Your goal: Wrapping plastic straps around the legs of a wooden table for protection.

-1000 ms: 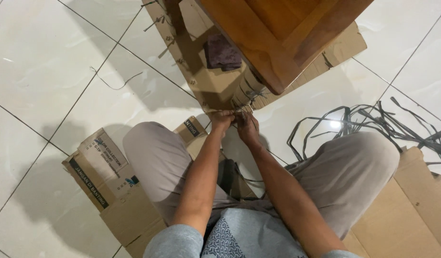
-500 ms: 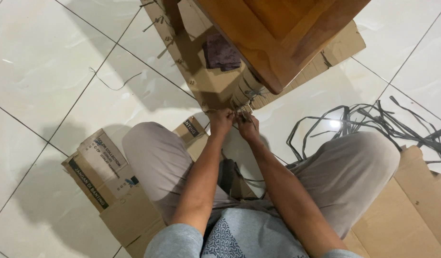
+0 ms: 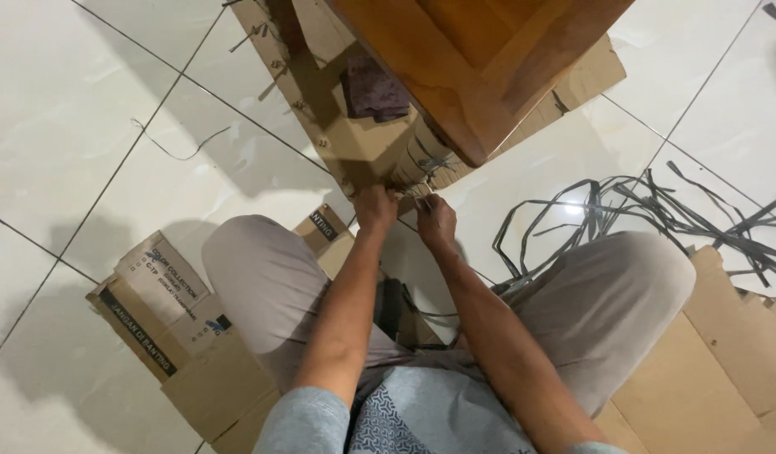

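Corrugated cardboard wrap — both hands' grip, left hand and right hand, pinched on its edge.

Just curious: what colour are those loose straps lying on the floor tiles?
Dark grey straps, clearest in the head view.

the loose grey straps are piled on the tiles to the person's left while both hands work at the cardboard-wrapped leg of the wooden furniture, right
Not quite. The head view shows the loose grey straps piled on the tiles to the person's right, not left. The rest holds: the left hand and right hand both work at the cardboard-wrapped leg of the wooden furniture.
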